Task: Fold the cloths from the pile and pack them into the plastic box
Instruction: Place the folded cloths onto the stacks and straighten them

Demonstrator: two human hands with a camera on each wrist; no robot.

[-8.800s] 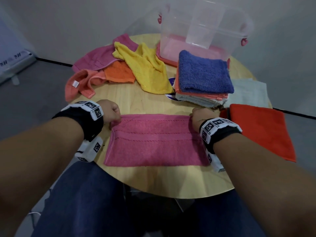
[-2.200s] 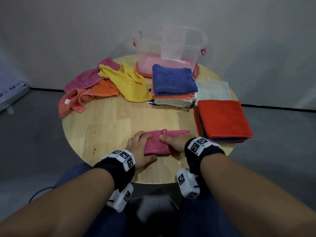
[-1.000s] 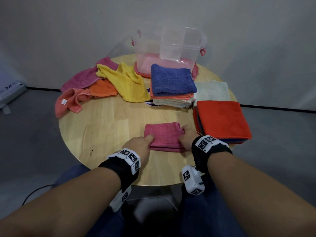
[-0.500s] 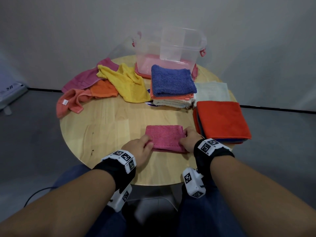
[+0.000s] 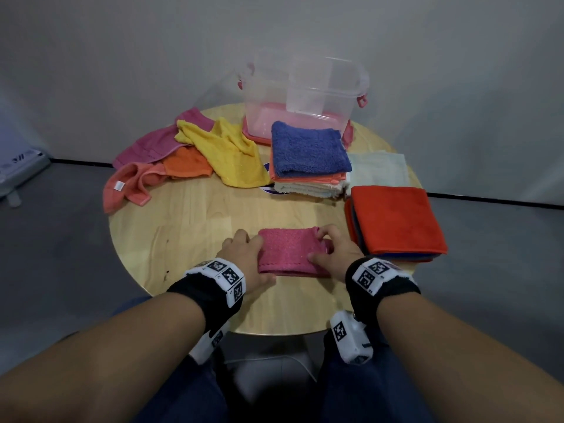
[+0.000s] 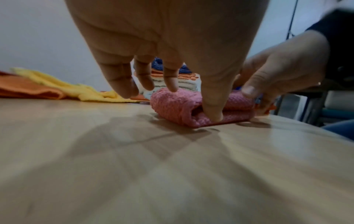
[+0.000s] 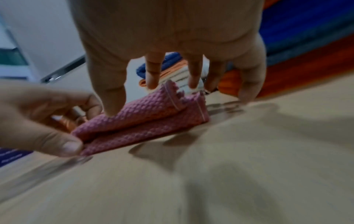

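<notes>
A small folded pink cloth (image 5: 288, 251) lies on the round wooden table (image 5: 198, 224) near its front edge. My left hand (image 5: 253, 248) holds its left end: in the left wrist view the thumb (image 6: 212, 112) is tucked into the fold and the fingers rest on top of the pink cloth (image 6: 178, 106). My right hand (image 5: 317, 244) grips the right end. In the right wrist view its thumb presses on the pink cloth (image 7: 145, 119) and its fingers curl at the raised far corner. The clear plastic box (image 5: 265, 87) stands at the table's far side.
An unfolded pile lies at the far left: a yellow cloth (image 5: 232, 154), a magenta one (image 5: 152, 145), an orange one (image 5: 186, 163) and a salmon one (image 5: 131, 184). A folded stack topped in blue (image 5: 308, 148) sits before the box. A red-topped stack (image 5: 393, 218) lies right, beside my right hand.
The pink cloth, a long strip before, is now folded into a small rectangle. Over the last second both hands stay at its ends, and the right fingers have lifted the far right corner slightly.
</notes>
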